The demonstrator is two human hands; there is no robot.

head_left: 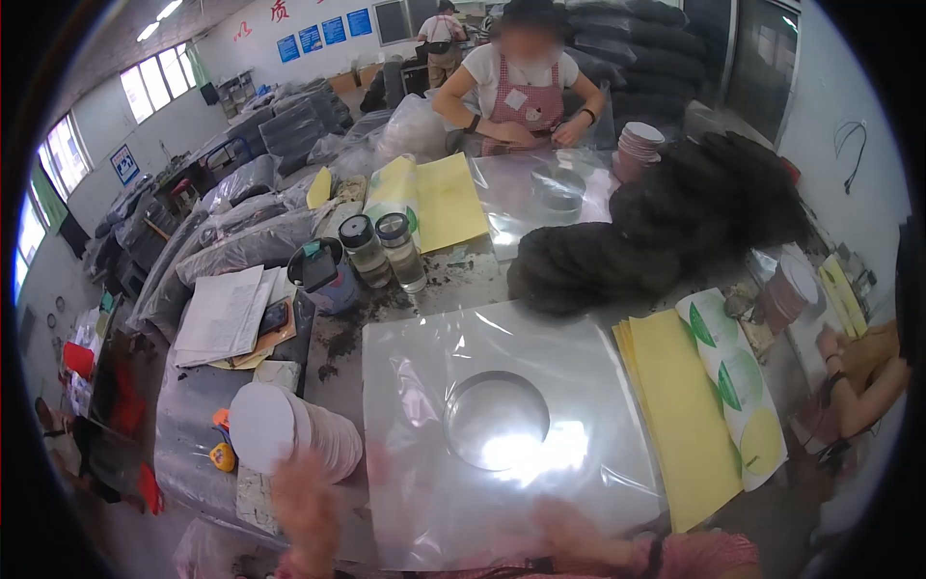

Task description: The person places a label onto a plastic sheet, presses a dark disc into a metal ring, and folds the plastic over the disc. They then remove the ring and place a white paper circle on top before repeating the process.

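My left hand is raised at the near end of a stack of round white discs; it is blurred, and whether it touches them I cannot tell. Low over the near edge of a clear plastic sheet, my right hand is smeared by motion, its fingers unclear. A clear ring lies around the middle of the sheet, with bright glare on it. To the right are yellow sheets and a white sheet with green prints.
Across the table a co-worker stands behind another plastic sheet. Dark fibrous piles lie between us. Two glass jars, a dark bucket and papers are at left. Another person's arm is at right.
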